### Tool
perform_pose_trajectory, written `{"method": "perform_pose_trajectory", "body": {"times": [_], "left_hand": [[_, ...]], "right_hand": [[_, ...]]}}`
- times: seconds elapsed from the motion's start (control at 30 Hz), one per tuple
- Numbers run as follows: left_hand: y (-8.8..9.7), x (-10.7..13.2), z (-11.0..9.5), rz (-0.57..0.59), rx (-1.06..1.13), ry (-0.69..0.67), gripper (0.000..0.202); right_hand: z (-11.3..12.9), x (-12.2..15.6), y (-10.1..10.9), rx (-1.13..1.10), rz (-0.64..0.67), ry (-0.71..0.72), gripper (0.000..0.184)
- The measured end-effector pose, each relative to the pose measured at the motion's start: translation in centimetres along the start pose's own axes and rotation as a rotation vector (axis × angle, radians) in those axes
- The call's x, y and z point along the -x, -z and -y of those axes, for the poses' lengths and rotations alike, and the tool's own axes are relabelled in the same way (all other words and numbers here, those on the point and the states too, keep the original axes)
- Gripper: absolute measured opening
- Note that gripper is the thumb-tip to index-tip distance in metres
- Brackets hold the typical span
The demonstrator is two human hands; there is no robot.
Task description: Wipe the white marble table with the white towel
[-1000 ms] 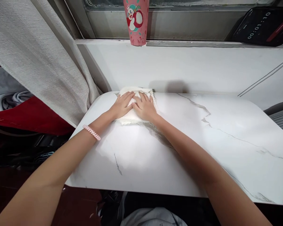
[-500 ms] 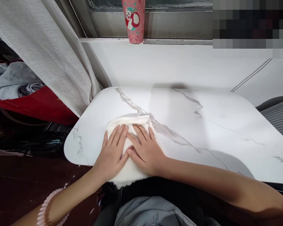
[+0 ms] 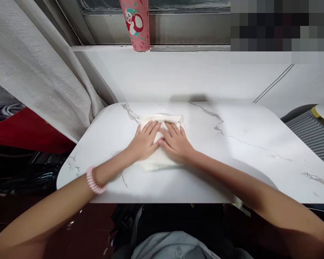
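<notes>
A folded white cloth with a fluffy look lies flat on the white marble-patterned table. My left hand presses on its left half, fingers stretched out and pointing away from me. On the right half rests my right hand, also flat with the fingers spread. The two thumbs come close together over the middle of the cloth. Around my left wrist is a pink coiled band.
A pink paper cup stands on the window ledge behind the table. A light curtain hangs at the left, beside a red bag. At the right is a grey ribbed object with a yellow edge.
Both hands and the cloth have moved away from me, further onto the table and toward its middle. The cloth's near edge no longer hangs over the table edge. The view has shifted somewhat right.
</notes>
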State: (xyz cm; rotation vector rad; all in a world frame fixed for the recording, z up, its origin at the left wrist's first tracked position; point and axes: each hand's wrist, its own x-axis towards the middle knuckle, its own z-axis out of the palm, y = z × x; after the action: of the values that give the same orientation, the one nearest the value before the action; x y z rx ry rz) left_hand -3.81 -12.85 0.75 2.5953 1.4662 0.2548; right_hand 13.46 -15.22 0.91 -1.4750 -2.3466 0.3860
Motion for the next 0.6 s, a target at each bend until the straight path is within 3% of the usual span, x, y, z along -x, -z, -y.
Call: {"method": "perform_pose_trajectory", "body": {"times": [0.13, 0.27, 0.43, 0.6], "left_hand": [[0.0, -7.6, 2.6, -0.007, -0.009, -0.002, 0.058], [-0.2, -12.9, 4.2, -0.018, -0.008, -0.017, 0.055], [-0.5, -16.1, 4.6, -0.02, 0.03, -0.019, 0.052], [-0.8, -16.7, 4.3, -0.065, 0.033, 0.011, 0.052]], "right_hand": [[-3.2, -5.7, 0.3, 0.027, -0.056, -0.077, 0.053], [-5.9, -9.8, 0.6, 0.012, -0.086, -0.113, 0.052], [-8.2, -12.1, 0.8, 0.008, -0.121, -0.142, 0.052], [-9.0, -12.6, 1.1, 0.011, -0.118, -0.14, 0.048]]}}
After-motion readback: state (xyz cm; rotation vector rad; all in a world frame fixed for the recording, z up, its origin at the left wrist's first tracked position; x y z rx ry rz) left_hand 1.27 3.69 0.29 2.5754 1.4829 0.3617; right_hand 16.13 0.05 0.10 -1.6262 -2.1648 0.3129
